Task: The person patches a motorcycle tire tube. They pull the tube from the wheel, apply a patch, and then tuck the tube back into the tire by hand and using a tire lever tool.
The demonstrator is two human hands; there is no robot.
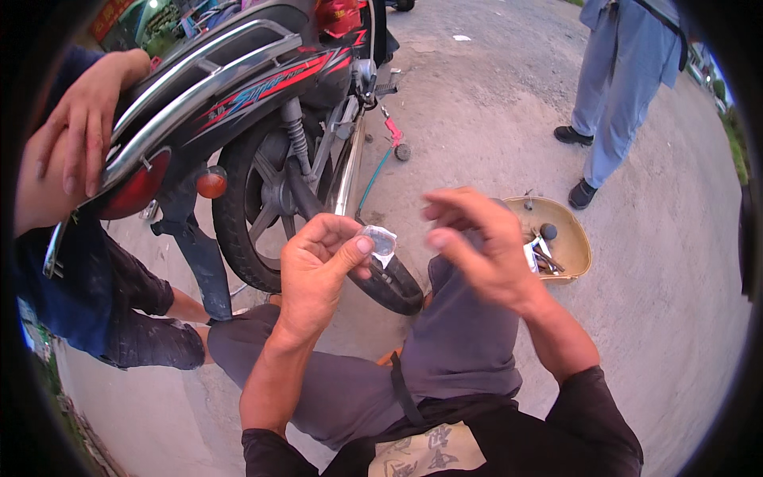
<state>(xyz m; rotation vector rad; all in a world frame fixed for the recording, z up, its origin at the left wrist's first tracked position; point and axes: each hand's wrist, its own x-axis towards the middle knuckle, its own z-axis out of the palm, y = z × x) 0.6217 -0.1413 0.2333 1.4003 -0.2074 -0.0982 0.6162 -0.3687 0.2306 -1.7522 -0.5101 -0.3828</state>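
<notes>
A head-worn fisheye looks down, close above the wearer's 2 hands (pixel 316 270).

Your left fingers (pixel 355 254) hold the patch (pixel 382 242) above the inner tube (pixel 395 289); your right hand (pixel 491 248) is between it and the tray (pixel 574 237) of tools (pixel 544 257). Ahead-left stands the motorcycle (pixel 270 94).
</notes>
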